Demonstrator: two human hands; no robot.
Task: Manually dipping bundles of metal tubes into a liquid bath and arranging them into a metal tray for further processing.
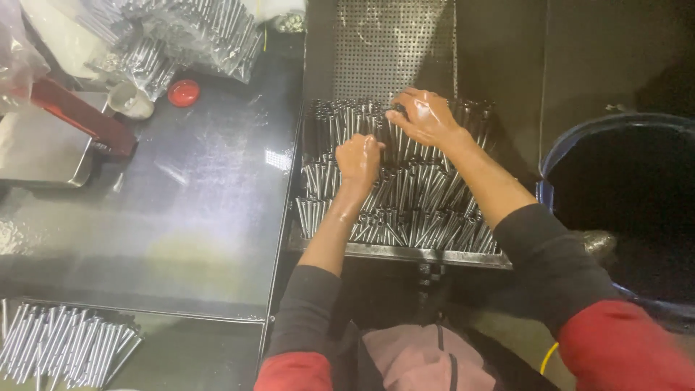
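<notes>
Head view: a broad steel worktable [181,217] fills the left of the scene, and to its right sits the metal tray [427,253] where I am working, its near rim just in front of my body. A perforated metal panel [391,43] rises at the tray's far end, and a blue-rimmed drum [557,152] stands dark at the far right. The tray is packed with slim metal rods [413,203], laid in rows, wet and shining. My right hand [427,116] lies flat at the far end of the tray, fingers spread and pressed onto the rods beneath it, gripping nothing that I can see. My left hand [360,158] is closed into a fist nearer to me and slightly left, clenched around a few rods, knuckles up. More rods lie all round both hands. On the table's far left are clear bags of rods [181,36], a red-handled tool [79,116], a small red cap [183,92] and a white cup [130,100]. Another bundle of loose rods [65,347] lies at the near left.
</notes>
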